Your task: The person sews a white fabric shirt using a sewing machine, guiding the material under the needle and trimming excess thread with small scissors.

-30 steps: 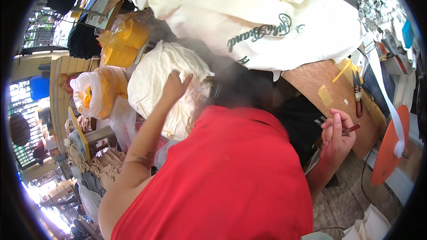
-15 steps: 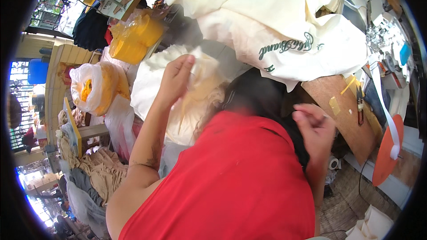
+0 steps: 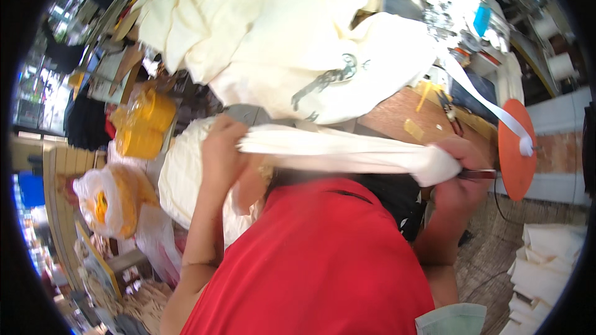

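A length of cream cloth is pulled taut in front of my red shirt, gathered into a band between my two hands. My left hand is closed on its left end. At the other end, my right hand grips the bunched cloth, blurred a little by motion. A thin dark reddish object sticks out beside the right fingers; its kind is unclear. Beyond the band lies a big heap of cream fabric with dark printing. More cream cloth lies beside my left forearm.
A brown board at the right bears small snips. Past it are an orange disc and a white strap. Yellow bundles in plastic and a filled bag stand left. Folded cream cloth lies lower right.
Both hands now hold the cream cloth stretched between them; before, the right hand was empty and the left was over the cream pile. The view has swung to the right.
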{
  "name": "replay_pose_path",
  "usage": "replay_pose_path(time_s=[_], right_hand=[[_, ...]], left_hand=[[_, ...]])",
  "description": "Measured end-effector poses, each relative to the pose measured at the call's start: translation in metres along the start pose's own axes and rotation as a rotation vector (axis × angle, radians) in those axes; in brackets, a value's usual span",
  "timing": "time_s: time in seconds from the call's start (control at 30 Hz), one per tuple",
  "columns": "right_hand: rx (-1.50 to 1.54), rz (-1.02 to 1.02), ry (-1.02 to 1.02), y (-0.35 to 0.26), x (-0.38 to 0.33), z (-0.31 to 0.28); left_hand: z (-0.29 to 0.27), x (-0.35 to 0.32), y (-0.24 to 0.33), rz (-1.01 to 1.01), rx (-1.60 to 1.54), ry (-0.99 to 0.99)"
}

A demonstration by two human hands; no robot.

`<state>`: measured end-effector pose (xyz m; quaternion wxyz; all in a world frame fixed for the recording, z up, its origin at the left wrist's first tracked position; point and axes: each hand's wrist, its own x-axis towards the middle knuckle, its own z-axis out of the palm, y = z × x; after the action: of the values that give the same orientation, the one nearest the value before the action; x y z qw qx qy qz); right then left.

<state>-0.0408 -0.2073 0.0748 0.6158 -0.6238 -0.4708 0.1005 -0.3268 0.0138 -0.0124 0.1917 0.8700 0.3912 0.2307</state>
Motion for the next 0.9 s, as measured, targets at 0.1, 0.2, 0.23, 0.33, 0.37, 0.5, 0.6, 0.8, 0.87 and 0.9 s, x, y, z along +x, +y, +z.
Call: replay_pose_path(time_s=[0.1,0.2,0.23,0.33,0.37,0.5,0.6,0.8,0.87,0.9], right_hand=[[-0.103,0.110,0.229,-0.003,-0.013,-0.055],[-0.213,-0.017,0.328,0.014,-0.017,-0.095],[-0.240,-0.087,0.343,0.020,-0.013,-0.106],[0.010,0.173,0.463,0.039,0.013,-0.102],[0.093,0.315,0.514,0.042,0.022,-0.093],[-0.104,0.564,0.348,0.043,0.068,-0.046],[0.066,0.230,0.165,0.073,0.073,-0.014],[0.370,0.277,0.070,0.069,0.076,-0.007],[0.511,0.465,-0.010,0.061,0.072,-0.016],[0.484,0.481,-0.009,0.065,0.069,-0.017]], left_hand=[[-0.021,0.020,-0.054,-0.010,-0.054,0.198],[-0.075,0.059,-0.041,0.030,-0.605,0.229],[-0.094,0.077,-0.032,0.126,-0.662,0.254],[-0.130,0.149,-0.024,0.268,-0.473,0.257],[-0.126,0.184,-0.013,0.313,-0.385,0.248],[-0.020,0.247,0.085,0.561,-0.118,0.277],[0.042,0.200,0.172,0.717,-0.618,-0.385],[0.077,0.210,0.192,0.573,-0.720,-0.593],[0.065,0.210,0.195,0.492,-0.784,-0.647],[0.060,0.211,0.196,0.448,-0.817,-0.678]])
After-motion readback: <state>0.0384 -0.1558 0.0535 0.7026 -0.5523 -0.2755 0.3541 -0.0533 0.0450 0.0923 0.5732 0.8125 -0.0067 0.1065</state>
